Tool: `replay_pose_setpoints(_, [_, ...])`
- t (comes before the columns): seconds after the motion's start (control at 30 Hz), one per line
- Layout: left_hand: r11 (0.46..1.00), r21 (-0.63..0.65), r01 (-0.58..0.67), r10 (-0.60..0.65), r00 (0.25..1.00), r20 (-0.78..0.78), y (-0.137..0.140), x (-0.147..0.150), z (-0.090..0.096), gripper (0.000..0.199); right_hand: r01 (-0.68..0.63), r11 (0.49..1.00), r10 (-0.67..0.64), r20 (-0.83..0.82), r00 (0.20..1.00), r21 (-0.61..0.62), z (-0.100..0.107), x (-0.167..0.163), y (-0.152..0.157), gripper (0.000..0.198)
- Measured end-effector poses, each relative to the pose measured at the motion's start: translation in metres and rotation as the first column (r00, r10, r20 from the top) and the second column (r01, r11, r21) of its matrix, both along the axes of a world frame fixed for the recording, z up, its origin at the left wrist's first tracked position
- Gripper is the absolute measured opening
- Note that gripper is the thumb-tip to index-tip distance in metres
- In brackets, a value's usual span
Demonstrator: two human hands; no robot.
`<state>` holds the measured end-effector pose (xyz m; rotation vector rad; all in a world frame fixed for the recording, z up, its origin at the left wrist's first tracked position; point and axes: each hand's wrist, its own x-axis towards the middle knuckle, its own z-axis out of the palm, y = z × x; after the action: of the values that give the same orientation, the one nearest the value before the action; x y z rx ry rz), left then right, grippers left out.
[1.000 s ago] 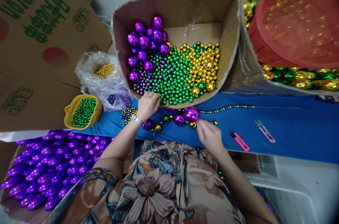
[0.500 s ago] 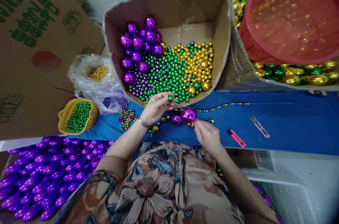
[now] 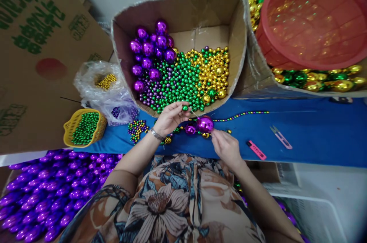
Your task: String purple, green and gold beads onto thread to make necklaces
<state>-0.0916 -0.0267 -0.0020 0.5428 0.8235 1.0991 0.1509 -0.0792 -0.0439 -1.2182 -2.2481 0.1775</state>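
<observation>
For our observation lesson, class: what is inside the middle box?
The middle box holds big purple balls and small purple beads at left, green beads centrally, gold beads at right. What lies beneath them is covered.

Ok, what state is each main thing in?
Left hand: pinching a green bead
Right hand: pinching at the large purple bead's edge
Cardboard box: open, part-filled with beads
Yellow basket: open, holding green beads
Small-bead strand: threaded, lying on blue cloth
Snips: lying on blue cloth
Red tub: open

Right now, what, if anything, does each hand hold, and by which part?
Left hand: a green bead, apparently by its left side. Right hand: the large purple ball, by its lower-right edge.
</observation>
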Motion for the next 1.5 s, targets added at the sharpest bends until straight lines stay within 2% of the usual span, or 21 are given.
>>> replay_pose_setpoints(0.3, [0.999,0.031,0.021,-0.020,1.000,-0.022,0.000,-0.001,-0.002,0.029,0.002,1.000,-0.001,0.016,1.000,-0.010,0.000,0.004,-0.001,0.021])
replay_pose_setpoints(0.4, [0.997,0.061,0.039,-0.034,0.996,-0.077,0.000,0.000,0.000,0.029,0.003,1.000,-0.003,0.045,0.999,-0.007,0.000,0.006,-0.001,0.022])
replay_pose_setpoints(0.57, [0.969,0.241,0.053,0.023,0.953,-0.302,0.002,0.016,0.011,0.028,0.073,0.992,-0.089,0.166,0.982,0.099,0.007,0.026,0.005,0.022])
replay_pose_setpoints(0.63, [0.948,0.310,0.066,0.045,0.940,-0.339,0.003,0.028,0.017,0.027,0.114,0.985,-0.138,0.192,0.972,0.131,0.013,0.043,0.006,0.023])
replay_pose_setpoints(0.73, [0.929,0.345,0.129,-0.011,0.946,-0.325,0.006,0.047,0.023,0.023,0.166,0.976,-0.191,0.184,0.964,0.141,0.023,0.068,0.005,0.025])
replay_pose_setpoints(0.87, [0.890,0.364,0.275,-0.122,0.912,-0.391,0.002,0.066,0.026,0.021,0.153,0.983,-0.166,0.141,0.976,0.102,0.025,0.084,-0.005,0.021])
replay_pose_setpoints(0.97, [0.857,0.405,0.317,-0.091,0.868,-0.487,-0.006,0.073,0.021,0.020,0.143,0.989,-0.146,0.069,0.987,0.047,0.010,0.079,-0.016,0.018])
replay_pose_setpoints(1.1, [0.828,0.451,0.334,-0.042,0.838,-0.544,-0.021,0.076,-0.004,0.020,0.167,0.982,-0.171,-0.043,0.984,-0.088,-0.022,0.062,-0.032,0.017])
replay_pose_setpoints(1.17, [0.834,0.445,0.326,-0.043,0.843,-0.537,-0.028,0.077,-0.021,0.019,0.184,0.968,-0.192,-0.035,0.981,-0.168,-0.036,0.054,-0.038,0.021])
replay_pose_setpoints(1.23, [0.870,0.398,0.292,-0.065,0.867,-0.494,-0.033,0.077,-0.037,0.022,0.182,0.957,-0.190,-0.013,0.982,-0.228,-0.046,0.049,-0.043,0.026])
replay_pose_setpoints(1.3, [0.905,0.333,0.264,-0.083,0.878,-0.472,-0.035,0.076,-0.049,0.025,0.172,0.954,-0.173,0.017,0.985,-0.247,-0.049,0.048,-0.044,0.029])
replay_pose_setpoints(1.37, [0.914,0.316,0.255,-0.065,0.859,-0.507,-0.035,0.072,-0.053,0.025,0.150,0.958,-0.134,0.078,0.988,-0.245,-0.047,0.049,-0.043,0.029])
replay_pose_setpoints(1.43, [0.895,0.365,0.258,-0.004,0.821,-0.571,-0.032,0.066,-0.048,0.021,0.127,0.960,-0.096,0.131,0.987,-0.248,-0.039,0.052,-0.038,0.026])
replay_pose_setpoints(1.5, [0.855,0.446,0.265,0.071,0.792,-0.607,-0.028,0.061,-0.034,0.017,0.114,0.960,-0.089,0.107,0.990,-0.257,-0.026,0.052,-0.032,0.023])
